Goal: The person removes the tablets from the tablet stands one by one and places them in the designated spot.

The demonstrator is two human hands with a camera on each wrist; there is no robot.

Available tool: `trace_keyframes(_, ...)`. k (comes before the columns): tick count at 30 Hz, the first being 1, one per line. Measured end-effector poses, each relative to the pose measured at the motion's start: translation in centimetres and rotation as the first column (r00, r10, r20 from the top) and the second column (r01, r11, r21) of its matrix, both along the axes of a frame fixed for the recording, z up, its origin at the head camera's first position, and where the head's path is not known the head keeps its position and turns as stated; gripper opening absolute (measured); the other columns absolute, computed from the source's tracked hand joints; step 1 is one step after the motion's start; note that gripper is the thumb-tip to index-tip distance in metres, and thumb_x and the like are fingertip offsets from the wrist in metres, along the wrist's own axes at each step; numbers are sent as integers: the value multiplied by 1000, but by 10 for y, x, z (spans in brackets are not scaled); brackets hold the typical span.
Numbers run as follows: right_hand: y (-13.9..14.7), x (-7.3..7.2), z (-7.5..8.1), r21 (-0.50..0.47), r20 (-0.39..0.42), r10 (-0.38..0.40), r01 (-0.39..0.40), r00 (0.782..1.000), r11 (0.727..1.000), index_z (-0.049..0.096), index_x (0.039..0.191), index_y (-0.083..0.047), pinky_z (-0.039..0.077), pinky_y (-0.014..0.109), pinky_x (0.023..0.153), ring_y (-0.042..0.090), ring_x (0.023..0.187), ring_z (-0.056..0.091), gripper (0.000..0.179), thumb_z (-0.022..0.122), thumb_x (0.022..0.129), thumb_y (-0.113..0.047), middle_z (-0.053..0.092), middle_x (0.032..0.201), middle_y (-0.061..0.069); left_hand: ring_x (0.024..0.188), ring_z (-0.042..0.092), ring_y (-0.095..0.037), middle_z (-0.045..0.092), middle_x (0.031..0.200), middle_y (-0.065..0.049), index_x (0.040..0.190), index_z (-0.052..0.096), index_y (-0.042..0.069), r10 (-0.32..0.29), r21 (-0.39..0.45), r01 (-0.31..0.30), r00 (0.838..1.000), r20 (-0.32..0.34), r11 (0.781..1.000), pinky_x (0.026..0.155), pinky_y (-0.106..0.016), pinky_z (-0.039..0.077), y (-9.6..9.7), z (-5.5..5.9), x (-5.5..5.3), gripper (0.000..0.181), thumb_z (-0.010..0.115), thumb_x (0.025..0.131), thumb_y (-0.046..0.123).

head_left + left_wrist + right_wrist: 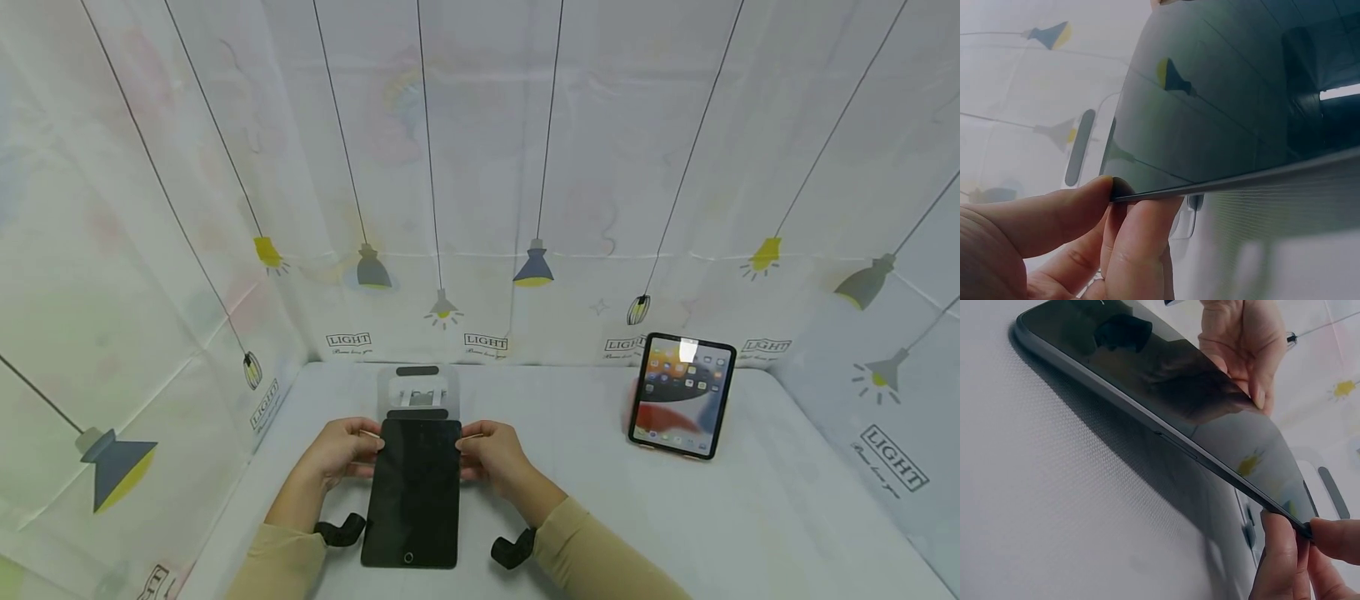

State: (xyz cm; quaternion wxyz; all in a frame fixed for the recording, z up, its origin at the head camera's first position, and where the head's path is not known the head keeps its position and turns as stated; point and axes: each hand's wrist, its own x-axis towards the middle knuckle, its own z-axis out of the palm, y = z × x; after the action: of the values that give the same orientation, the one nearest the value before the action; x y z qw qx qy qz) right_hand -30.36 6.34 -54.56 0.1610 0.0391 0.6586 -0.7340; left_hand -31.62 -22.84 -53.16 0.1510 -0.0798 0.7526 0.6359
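A black tablet (pixel 412 500) with a dark screen and a round home button lies in front of me, button end nearest. My left hand (pixel 341 450) pinches its far left corner between thumb and fingers. At the far right corner, the thumb and fingers of my right hand (pixel 495 458) pinch the edge. The right wrist view shows the tablet (pixel 1166 394) tilted, its far end lifted above the cloth and its near end low. Just behind it is a pale flat stand-like piece (pixel 390 392) with dark grey strips, partly hidden by the tablet.
A second tablet (pixel 682 396) with a lit screen of app icons stands propped up at the back right. White cloth covers the table (pixel 585 500). Curtains (pixel 480 167) printed with lamps close off the back and sides. Black wrist devices (pixel 513 550) sit by both sleeves.
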Motion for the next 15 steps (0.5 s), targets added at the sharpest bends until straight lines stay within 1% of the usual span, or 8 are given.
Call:
trace_keyframes(8, 1, 2, 1, 3, 24, 16, -16, 1000, 1000, 68, 121, 2, 64, 27, 58, 15, 71, 72, 25, 73, 97, -4, 75, 92, 6, 75, 75, -19, 77, 87, -6, 118, 69, -2, -38, 21, 37, 999, 10, 999, 60, -33, 66, 0, 0, 3, 25, 74, 94, 3)
trace_keyframes(15, 2, 4, 2, 6, 43, 24, -24, 999, 1000, 67, 123, 1, 65, 28, 59, 15, 72, 72, 27, 74, 97, -5, 75, 93, 6, 75, 75, -19, 78, 88, -6, 118, 70, -2, -55, 28, 54, 998, 11, 998, 59, -33, 66, -2, -1, 3, 24, 74, 95, 4)
